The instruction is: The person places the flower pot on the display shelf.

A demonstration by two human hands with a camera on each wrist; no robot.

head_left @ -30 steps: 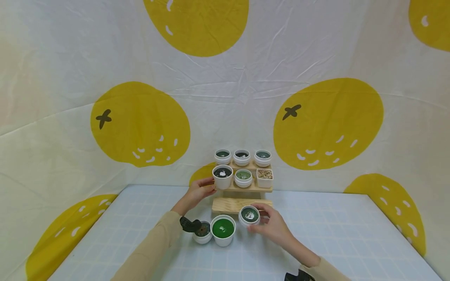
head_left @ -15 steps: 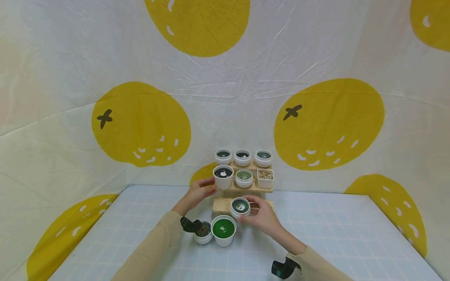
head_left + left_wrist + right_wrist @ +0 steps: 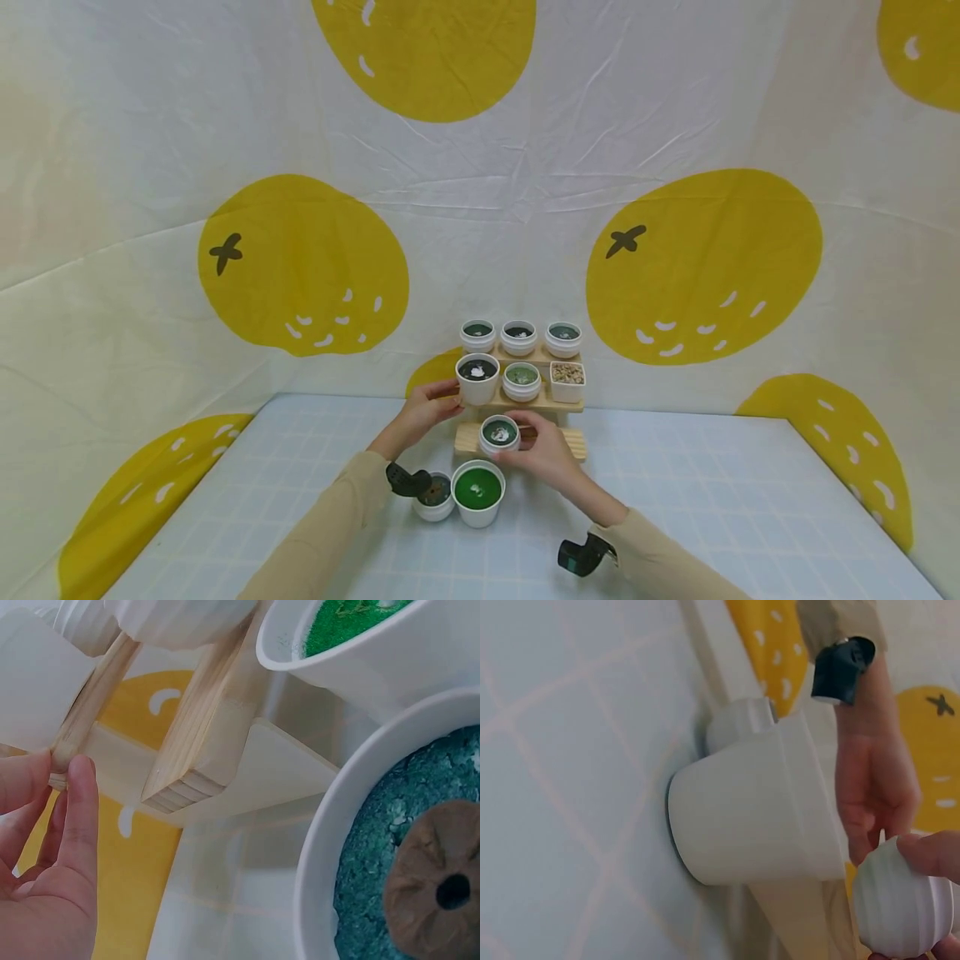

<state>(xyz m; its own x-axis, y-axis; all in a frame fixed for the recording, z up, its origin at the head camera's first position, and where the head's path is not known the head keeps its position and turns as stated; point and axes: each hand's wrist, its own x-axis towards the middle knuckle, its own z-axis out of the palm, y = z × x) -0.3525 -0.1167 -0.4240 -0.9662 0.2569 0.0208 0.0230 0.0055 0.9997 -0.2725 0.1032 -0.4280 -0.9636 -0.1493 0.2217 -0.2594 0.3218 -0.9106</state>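
Observation:
My right hand (image 3: pixel 551 458) holds a small white ribbed pot (image 3: pixel 498 435) with a dark green top marked in white. It is at the left half of the lowest step of a three-tier wooden stand (image 3: pixel 572 443). The right wrist view has the pot's ribbed side (image 3: pixel 900 904) between my thumb and fingers. At the left end of the middle shelf (image 3: pixel 97 694), my left hand (image 3: pixel 422 417) pinches the wood between thumb and fingers. Just above those fingers stands a tall white cup (image 3: pixel 477 385) with a black top.
In front of the stand, a larger white cup with a bright green top (image 3: pixel 478 493) stands beside a low pot (image 3: pixel 435 497) bearing a brown ring-shaped piece. Several small pots fill the upper shelves, with a square tub of beige bits (image 3: pixel 567 381) at middle right.
My right hand has carried the small pot left and back, from over the table right of the green cup to the lowest step. My left hand stays at the middle shelf.

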